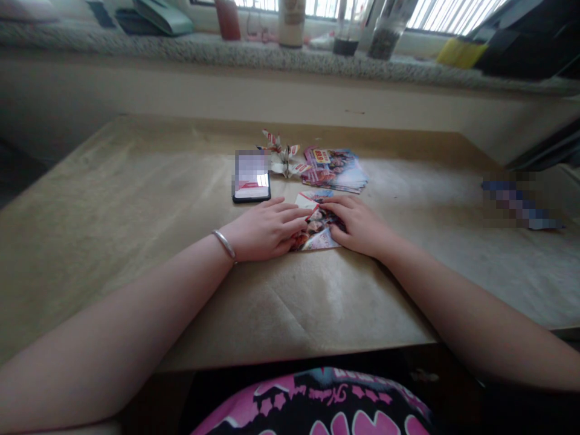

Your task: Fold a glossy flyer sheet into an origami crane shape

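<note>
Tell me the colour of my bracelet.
The bracelet is silver; the head view shows it best.

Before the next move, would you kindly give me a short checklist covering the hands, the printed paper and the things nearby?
1. Left hand on the printed paper: ok, it rests on the paper's left side.
2. Right hand on the same paper: ok, it rests on the right side.
3. Whole paper visible: not ok, both hands cover parts of it.
4. Phone clear of the paper: ok, it lies apart, beyond the left hand.
5. Stack of printed sheets squared up: not ok, its edges are fanned out.
6. Folded paper pieces clear of the stack: cannot tell, they lie too close together.
</note>
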Demonstrator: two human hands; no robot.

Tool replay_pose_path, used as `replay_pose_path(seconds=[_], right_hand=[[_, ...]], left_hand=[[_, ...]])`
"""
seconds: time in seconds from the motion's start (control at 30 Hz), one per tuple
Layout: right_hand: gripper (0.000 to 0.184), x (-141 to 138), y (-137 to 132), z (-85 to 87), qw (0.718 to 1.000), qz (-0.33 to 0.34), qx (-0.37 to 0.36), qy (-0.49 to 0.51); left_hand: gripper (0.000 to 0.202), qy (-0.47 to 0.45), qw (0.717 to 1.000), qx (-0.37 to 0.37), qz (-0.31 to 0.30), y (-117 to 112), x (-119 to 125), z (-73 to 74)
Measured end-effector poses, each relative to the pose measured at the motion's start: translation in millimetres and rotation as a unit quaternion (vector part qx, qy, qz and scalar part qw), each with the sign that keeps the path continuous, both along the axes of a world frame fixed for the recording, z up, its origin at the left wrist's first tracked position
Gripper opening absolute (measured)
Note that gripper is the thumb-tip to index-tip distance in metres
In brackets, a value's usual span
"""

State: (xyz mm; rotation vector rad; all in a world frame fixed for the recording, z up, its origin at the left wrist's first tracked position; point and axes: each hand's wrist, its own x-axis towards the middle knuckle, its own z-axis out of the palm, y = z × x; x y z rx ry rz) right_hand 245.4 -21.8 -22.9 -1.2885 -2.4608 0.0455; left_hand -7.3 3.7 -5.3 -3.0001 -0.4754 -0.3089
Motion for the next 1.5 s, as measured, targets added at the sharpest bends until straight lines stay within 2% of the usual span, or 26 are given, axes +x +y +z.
replay_pose_path(seconds=[0.2,0.5,0.73,0.93,1.1,1.33,1.5], right_hand=[[0.044,-8,-1,1.0,0.999,-0.033,0.010,-0.013],[0.055,-7,0,-0.5,0.999,-0.028,0.019,-0.041],[0.053,-6,-2,-1.1,0.998,-0.021,0.024,-0.054],[0.046,-3,-2,0.0,1.000,-0.008,0.010,-0.028],[0.047,-3,-3,1.5,0.999,0.032,-0.015,-0.011],[0.046,-1,1,0.0,0.998,0.048,-0.049,0.011],[0.048,1,0,0.7,0.996,0.079,-0.037,0.015]], left_hand=[[0.039,-0.010,1.000,0.021,0.016,-2,1,-1.7],[0.036,-0.003,0.996,0.065,0.053,-6,-1,-1.9],[0.027,-0.081,0.988,0.112,0.067,-8,-1,0.6],[0.024,-0.107,0.984,0.117,0.085,-6,-3,3.1],[0.024,-0.071,0.990,0.087,0.088,-2,-6,4.6],[0.030,-0.057,0.996,0.031,0.056,0,-11,1.6],[0.038,-0.008,0.999,0.004,0.042,1,-12,-0.1]])
